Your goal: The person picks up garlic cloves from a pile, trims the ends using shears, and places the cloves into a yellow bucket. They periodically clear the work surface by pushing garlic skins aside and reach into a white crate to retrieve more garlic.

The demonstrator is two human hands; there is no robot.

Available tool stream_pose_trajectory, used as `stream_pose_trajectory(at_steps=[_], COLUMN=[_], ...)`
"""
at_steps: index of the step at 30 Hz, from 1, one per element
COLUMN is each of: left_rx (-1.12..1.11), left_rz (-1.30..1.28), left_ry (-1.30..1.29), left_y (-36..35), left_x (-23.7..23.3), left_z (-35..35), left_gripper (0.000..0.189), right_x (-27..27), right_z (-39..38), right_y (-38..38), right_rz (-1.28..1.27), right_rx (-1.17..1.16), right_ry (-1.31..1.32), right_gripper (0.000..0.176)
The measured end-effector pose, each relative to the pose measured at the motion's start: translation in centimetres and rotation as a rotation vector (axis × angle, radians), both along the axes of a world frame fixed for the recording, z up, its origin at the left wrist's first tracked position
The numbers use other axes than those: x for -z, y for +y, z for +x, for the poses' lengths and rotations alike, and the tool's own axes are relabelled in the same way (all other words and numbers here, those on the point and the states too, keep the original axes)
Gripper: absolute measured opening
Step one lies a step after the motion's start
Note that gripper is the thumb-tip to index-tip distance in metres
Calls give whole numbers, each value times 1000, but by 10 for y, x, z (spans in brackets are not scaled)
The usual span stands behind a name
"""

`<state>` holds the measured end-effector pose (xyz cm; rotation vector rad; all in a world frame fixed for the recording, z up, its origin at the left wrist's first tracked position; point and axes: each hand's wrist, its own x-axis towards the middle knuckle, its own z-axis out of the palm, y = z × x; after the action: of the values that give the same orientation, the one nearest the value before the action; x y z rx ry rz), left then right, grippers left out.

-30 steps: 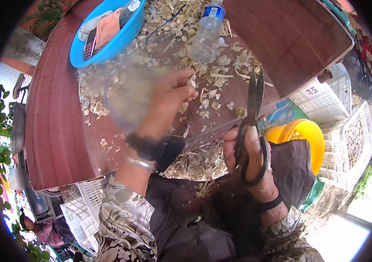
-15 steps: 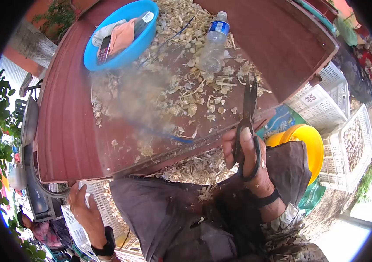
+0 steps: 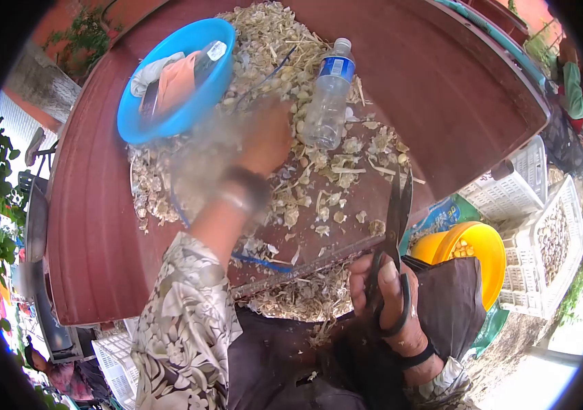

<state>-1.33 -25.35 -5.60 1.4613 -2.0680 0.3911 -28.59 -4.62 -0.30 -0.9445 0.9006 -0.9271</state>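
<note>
My left hand reaches over the litter of papery garlic skins and cloves on the red table, left of a plastic bottle. Its fingers are blurred and turned away, so whatever is in them does not show. In my right hand is a pair of dark scissors, blades pointing up and away, the fingers round the handle loops. This hand is at the table's near edge, above my lap. A blue basin with cloths in it stands beyond my left hand.
A yellow bucket with pale cloves stands right of my knee. White crates are farther right, one filled with small bulbs. More skins lie below the table edge. A blue cord lies on the table.
My left hand has gone from low at the left, beside the table corner, up over the skins near the bottle. My right hand keeps the scissors in nearly the same place.
</note>
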Motion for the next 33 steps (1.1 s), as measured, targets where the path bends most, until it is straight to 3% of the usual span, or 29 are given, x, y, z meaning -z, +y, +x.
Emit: stream_pose_trajectory(at_steps=[2,3,6,8,11,16,19,21,23,26,29,32,33], left_rx=[-104,-164,-180,-56,-75,-225,-131,51,252,-147,-6,-206,-169], left_rz=[74,343,417,260,94,272,431,386,207,366,90,310,450], left_ry=[-85,-123,-212,-175,-249,202,754,815,467,68,-50,6,310], left_y=[-37,-35,-34,-29,36,66,58,43,11,0,-16,8,22], left_x=[11,-4,-6,15,-20,-8,-14,-16,3,-3,33,15,2], left_z=[0,-6,-8,14,5,51,39,22,19,-20,-8,3,11], left_gripper=[37,38,37,32,18,15,15,17,28,27,27,27,25], right_x=[-2,-2,-1,1,2,-3,-3,-2,-2,0,1,0,-1], right_z=[-1,-2,-1,-3,-3,-1,3,6,7,8,7,3,3], right_y=[-4,-6,-11,-13,-10,-5,-3,-4,-3,-6,-10,-11,-11], right_rz=[34,43,95,102,99,71,82,65,61,52,58,94,104], right_rx=[-8,-29,-15,-21,-44,-4,12,8,17,16,18,7,1], right_ry=[-8,-2,-28,-32,-27,-37,5,29,33,71,97,79,65], right_gripper=[49,49,49,49,50,46,44,45,45,51,55,48,44])
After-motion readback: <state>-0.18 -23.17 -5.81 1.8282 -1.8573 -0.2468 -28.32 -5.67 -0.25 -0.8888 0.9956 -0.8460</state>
